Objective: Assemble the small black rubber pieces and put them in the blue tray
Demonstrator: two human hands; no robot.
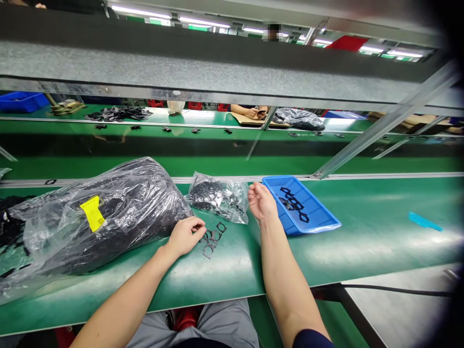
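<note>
Farthest to the left of the left hand, a large clear plastic bag (119,208) stuffed with black parts is lying on the green work surface (362,232), with a yellow label (92,212) being shown on its side; its near end is lying just beside that hand's wrist. The left hand (185,236) is being rested on the surface with its fingers curled together, the fingertips (201,227) being set at the edge of a small cluster of flat black ring-shaped parts (213,239); whether a part is being pinched or only touched cannot be told. The cluster is lying just to the right of those fingertips, flat on the surface, between the two hands. Just beyond the cluster, a small clear bag of black parts (217,195) is lying between the large bag and the right hand. The right hand (261,200) is being held raised above the surface, its fingers loosely curled and apart from the thumb, with nothing seen being gripped. Immediately to its right, a blue plastic tray (319,220) is lying, and a few more black parts (294,200) are being held inside it. Well to the right of that hand, a flat teal piece (424,221) is lying alone. Far beyond both hands, another person's hands (253,112) are being kept around something small and dark.
</note>
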